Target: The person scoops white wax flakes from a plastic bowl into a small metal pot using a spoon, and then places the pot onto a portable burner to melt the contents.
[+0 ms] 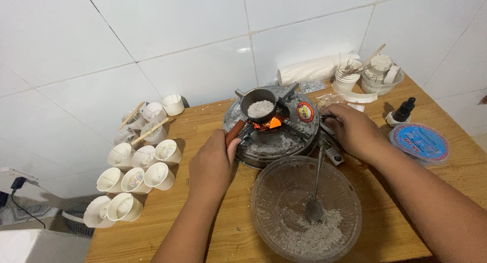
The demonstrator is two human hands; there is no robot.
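A small dark pot (260,104) with white flakes in it sits on a round gas stove (284,141); an orange flame (270,124) burns under it. My left hand (213,164) grips the pot's brown wooden handle (234,132). My right hand (351,130) rests at the stove's right edge, fingers curled on a part there; what it touches is hidden. In front stands a clear glass bowl (284,182) holding white wax flakes and a metal spoon (315,202).
Several white cups (134,181) with wicks and wooden sticks lie on the table's left side against the tiled wall. A small dark dropper bottle (403,111), a round blue-lidded tin (420,143), stacked white cups (347,76) and a white roll (309,70) stand at the back right.
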